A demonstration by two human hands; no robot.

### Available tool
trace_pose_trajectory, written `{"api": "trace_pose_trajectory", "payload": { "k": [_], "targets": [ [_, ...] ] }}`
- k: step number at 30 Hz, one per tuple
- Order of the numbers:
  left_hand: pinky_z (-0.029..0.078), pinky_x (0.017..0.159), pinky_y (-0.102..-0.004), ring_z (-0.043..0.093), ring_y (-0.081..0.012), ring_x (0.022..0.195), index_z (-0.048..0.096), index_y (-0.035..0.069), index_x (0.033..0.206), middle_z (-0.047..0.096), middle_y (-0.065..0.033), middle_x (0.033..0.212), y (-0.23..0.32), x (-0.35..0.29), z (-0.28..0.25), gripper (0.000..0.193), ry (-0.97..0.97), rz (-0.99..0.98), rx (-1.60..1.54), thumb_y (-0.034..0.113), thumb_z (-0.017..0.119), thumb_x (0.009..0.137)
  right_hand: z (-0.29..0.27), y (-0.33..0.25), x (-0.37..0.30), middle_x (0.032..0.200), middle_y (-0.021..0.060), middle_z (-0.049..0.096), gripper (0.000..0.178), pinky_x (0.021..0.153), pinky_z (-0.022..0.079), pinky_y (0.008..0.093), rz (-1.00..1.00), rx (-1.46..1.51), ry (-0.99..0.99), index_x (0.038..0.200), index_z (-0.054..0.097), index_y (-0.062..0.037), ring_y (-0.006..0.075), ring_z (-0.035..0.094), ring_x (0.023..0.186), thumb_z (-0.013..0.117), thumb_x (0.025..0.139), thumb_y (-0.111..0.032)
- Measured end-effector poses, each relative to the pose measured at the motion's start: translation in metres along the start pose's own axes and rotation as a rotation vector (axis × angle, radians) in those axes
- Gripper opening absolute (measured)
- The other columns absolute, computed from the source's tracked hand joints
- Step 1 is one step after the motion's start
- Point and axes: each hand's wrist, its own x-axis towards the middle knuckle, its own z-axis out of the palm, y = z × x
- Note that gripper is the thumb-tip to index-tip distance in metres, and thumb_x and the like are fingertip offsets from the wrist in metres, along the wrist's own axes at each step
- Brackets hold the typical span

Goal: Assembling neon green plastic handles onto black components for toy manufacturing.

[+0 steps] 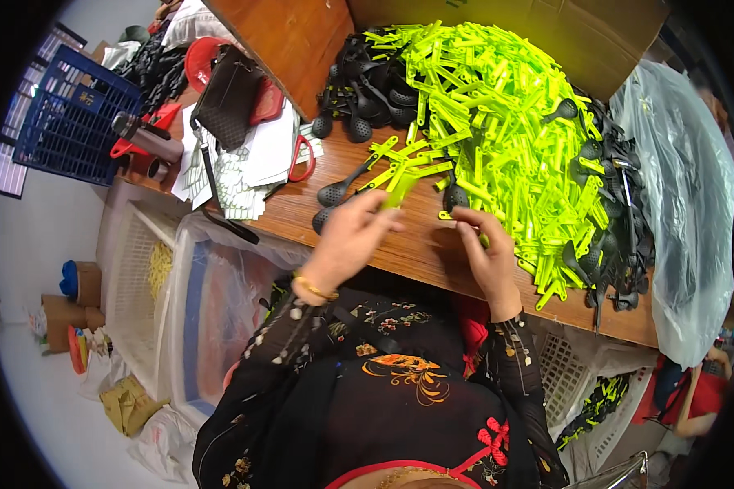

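My left hand [353, 238] is closed around a lime-green plastic handle [399, 192] that sticks up past its fingers. To its right, my right hand [489, 254] pinches a second lime-green handle [445, 215], whose holed end shows beside the fingertips. Just beyond the left hand lie black slotted spoons [333, 193], at least one with a green handle on it. Another black spoon head [455, 196] rests between the hands, near the pile's edge. A large heap of loose green handles [497, 122] fills the table's far right.
Black spoon parts [363, 106] are piled at the back, with more [620, 220] along the right side by a clear plastic bag [677, 204]. Red-handled scissors [302, 160], papers and a dark pouch [230, 96] lie left on the wooden table [408, 254]. Plastic crates [130, 277] stand below.
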Motion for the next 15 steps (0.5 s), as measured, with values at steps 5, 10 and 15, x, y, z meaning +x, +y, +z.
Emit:
{"api": "trace_pose_trajectory", "payload": {
  "k": [5, 10, 15],
  "targets": [
    [0.055, 0.082, -0.0277, 0.071, -0.0181, 0.096, 0.059, -0.002, 0.119, 0.070, -0.0128, 0.109, -0.036, -0.079, -0.099, 0.023, 0.428, 0.001, -0.041, 0.017, 0.052, 0.107, 0.006, 0.002, 0.003, 0.097, 0.0069, 0.072, 0.023, 0.082, 0.050, 0.0383, -0.324, -0.307, -0.024, 0.105, 0.073, -0.0073, 0.0277, 0.066, 0.091, 0.072, 0.083, 0.000],
    [0.051, 0.073, -0.0258, 0.063, -0.0110, 0.079, 0.063, 0.004, 0.102, 0.067, -0.0030, 0.092, -0.204, -0.171, -0.139, 0.015, 0.827, -0.180, 0.069, 0.017, 0.057, 0.104, 0.005, 0.005, 0.003, 0.097, 0.0057, 0.072, 0.020, 0.084, 0.048, 0.0386, -0.285, -0.341, -0.055, 0.103, 0.073, -0.0082, 0.0266, 0.065, 0.093, 0.072, 0.085, -0.002],
    [0.054, 0.072, -0.0395, 0.072, -0.0294, 0.077, 0.074, 0.006, 0.086, 0.072, -0.0125, 0.075, -0.386, -0.242, -0.132, 0.031, 0.535, -0.697, 0.722, 0.036, 0.071, 0.087, 0.009, 0.003, 0.005, 0.098, 0.0043, 0.072, 0.019, 0.086, 0.047, 0.0390, -0.273, -0.354, 0.015, 0.103, 0.073, -0.0096, 0.0260, 0.066, 0.095, 0.072, 0.085, -0.003]
  ]
}}
